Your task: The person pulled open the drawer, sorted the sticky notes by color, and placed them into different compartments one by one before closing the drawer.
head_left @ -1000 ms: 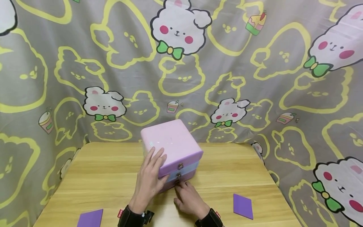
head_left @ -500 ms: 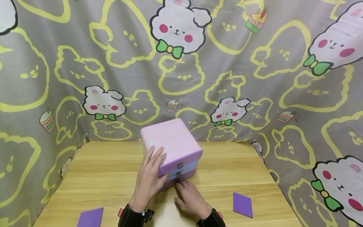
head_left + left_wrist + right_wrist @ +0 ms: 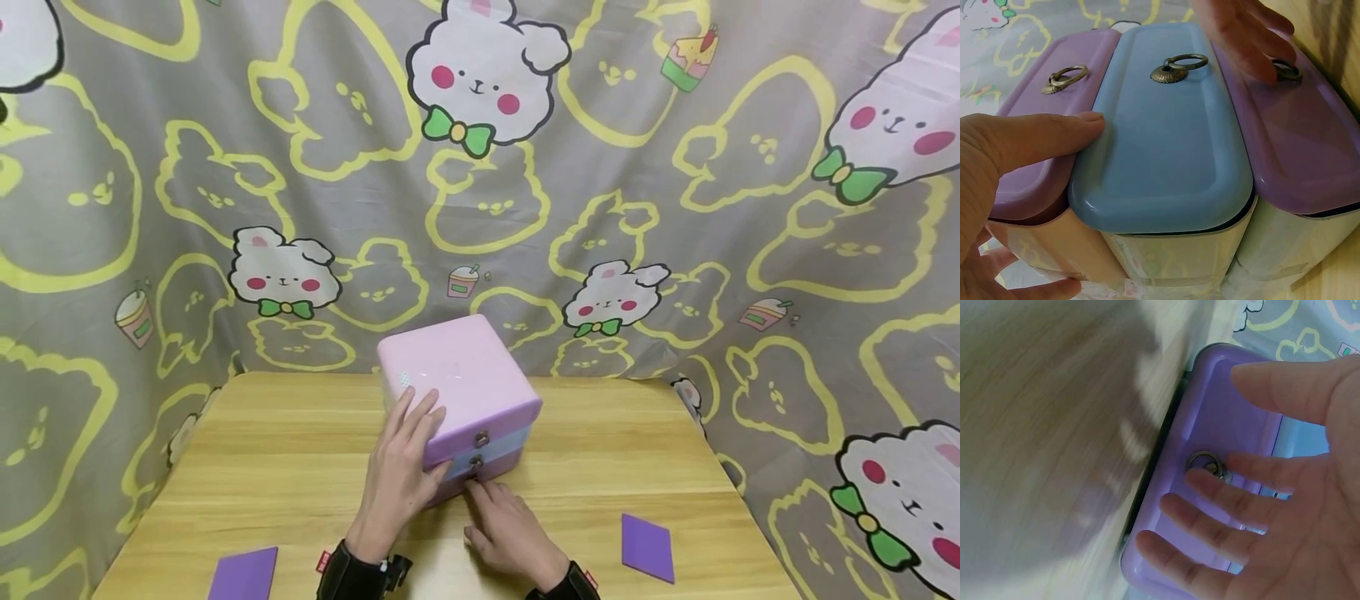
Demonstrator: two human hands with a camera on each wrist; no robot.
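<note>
A small three-drawer box [image 3: 457,367] with a pink top stands on the wooden table. Its drawer fronts are purple, blue [image 3: 1166,144] and purple, each with a bronze ring pull. My left hand [image 3: 393,479] lies against the box's left front corner, fingers straight along its top and side, thumb on the front beside the blue drawer. Low at the front, my right hand [image 3: 513,533] reaches to the bottom purple drawer [image 3: 1222,406]. In the right wrist view its fingers are extended, two fingertips right at the ring [image 3: 1202,453]. All drawers look pushed in.
Two flat purple squares lie on the table [image 3: 337,450], one at front left [image 3: 243,573] and one to the right [image 3: 647,547]. A grey curtain [image 3: 375,200] with rabbit prints hangs behind and at both sides.
The head view has shifted slightly. Both hands and the box hold nearly the same places.
</note>
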